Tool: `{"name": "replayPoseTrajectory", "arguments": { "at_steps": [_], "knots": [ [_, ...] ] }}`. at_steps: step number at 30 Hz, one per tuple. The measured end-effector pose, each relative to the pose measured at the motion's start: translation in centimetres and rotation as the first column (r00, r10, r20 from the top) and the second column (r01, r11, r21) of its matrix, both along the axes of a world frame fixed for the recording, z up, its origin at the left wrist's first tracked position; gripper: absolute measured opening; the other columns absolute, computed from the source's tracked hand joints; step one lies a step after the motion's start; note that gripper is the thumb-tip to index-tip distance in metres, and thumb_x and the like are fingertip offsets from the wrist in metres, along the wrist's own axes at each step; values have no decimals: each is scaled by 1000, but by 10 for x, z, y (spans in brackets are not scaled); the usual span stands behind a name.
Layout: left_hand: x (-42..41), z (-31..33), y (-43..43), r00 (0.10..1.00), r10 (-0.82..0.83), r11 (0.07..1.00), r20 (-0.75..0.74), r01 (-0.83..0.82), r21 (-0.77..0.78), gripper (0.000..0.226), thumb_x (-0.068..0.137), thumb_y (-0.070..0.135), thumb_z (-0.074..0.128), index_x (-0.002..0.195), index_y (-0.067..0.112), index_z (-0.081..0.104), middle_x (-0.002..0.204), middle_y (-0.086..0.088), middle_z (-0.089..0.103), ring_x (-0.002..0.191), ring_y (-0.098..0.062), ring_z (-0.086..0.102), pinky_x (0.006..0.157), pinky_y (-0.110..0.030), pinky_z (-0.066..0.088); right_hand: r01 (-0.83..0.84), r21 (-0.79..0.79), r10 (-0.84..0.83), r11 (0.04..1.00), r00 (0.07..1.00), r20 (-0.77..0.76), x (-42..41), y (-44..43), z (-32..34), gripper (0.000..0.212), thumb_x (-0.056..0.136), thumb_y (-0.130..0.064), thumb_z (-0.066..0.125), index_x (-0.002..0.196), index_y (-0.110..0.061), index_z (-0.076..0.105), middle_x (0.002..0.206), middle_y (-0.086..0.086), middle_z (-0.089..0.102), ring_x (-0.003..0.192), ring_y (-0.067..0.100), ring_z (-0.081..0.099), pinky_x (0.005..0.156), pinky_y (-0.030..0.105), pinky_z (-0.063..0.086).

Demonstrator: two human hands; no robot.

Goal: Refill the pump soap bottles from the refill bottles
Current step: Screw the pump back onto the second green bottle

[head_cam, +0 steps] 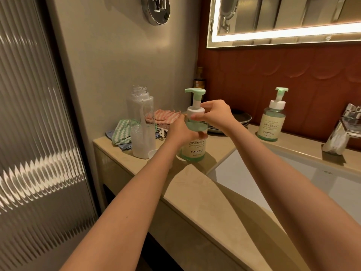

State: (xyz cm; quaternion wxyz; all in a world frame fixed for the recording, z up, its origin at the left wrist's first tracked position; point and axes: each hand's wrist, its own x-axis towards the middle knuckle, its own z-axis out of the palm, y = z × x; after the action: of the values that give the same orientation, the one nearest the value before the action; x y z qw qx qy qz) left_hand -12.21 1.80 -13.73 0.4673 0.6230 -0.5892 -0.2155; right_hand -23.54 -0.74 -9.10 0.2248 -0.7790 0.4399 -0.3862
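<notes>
Left grip (pixel 180 130) clasps bottle (pixel 193 148); right grip (pixel 214 112) pinches collar (pixel 196 111).

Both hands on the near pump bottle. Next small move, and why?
Probably turn the collar tight: right hand pinches it, left hand grips the pump bottle, which looks full, and the uncapped refill bottle beside it is nearly empty.

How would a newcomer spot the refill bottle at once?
Start at the beige counter left of the sink and follow it to the far end, by the wall. There, in front of the striped cloths, stands the refill bottle. Unlike the pump bottle beside it and the other pump bottle by the tap, it is tall, clear and open-necked, with no pump.
</notes>
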Motion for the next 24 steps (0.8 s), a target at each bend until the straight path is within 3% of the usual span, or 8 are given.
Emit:
{"name": "replayPoseTrajectory", "arguments": {
  "at_steps": [3, 9, 14, 18, 24],
  "knots": [
    [0, -1, -1, 1000, 1, 1000, 18, -1, -19, 76, 65, 29, 83, 129, 20, 45, 127, -1, 56, 119, -24, 51, 96, -45, 46, 114, -91, -116, 989, 993, -15, 7, 0, -4, 48, 70, -37, 77, 107, -10, 63, 97, 0, 61, 88, 14, 59, 75, 29, 52],
    [1, -1, -2, 1000, -11, 1000, -22, 11, 0, 74, 67, 26, 81, 130, 20, 44, 129, -2, 55, 122, -26, 49, 100, -49, 43, -163, 127, 144, 979, 979, 146, 4, 7, -3, 39, 91, -20, 56, 128, -8, 51, 123, 7, 56, 106, 16, 53, 78, 20, 42],
    [1, -1, -1, 1000, -12, 1000, -16, 12, -7, 75, 68, 24, 80, 132, 19, 42, 132, -3, 53, 124, -26, 47, 101, -47, 43, 55, -52, -51, 997, 996, 72, 5, 3, -4, 55, 78, -31, 73, 124, -7, 55, 118, 4, 60, 103, 16, 58, 77, 24, 48],
    [0, -1, 0, 1000, -10, 1000, -16, 10, -14, 76, 68, 25, 81, 133, 19, 41, 133, -3, 52, 125, -26, 47, 100, -45, 43, 94, -51, -94, 994, 996, 2, 6, 0, 2, 67, 75, -38, 74, 129, -9, 48, 123, 7, 58, 107, 20, 59, 75, 23, 47],
    [0, 1, 1, 1000, -24, 1000, 5, 25, -9, 71, 68, 27, 81, 129, 19, 45, 128, -4, 55, 121, -26, 50, 99, -47, 44, -62, 71, 58, 996, 997, 49, 2, 2, 10, 40, 84, -13, 66, 122, -6, 57, 117, 6, 62, 104, 18, 57, 83, 29, 46]
  ]
}}
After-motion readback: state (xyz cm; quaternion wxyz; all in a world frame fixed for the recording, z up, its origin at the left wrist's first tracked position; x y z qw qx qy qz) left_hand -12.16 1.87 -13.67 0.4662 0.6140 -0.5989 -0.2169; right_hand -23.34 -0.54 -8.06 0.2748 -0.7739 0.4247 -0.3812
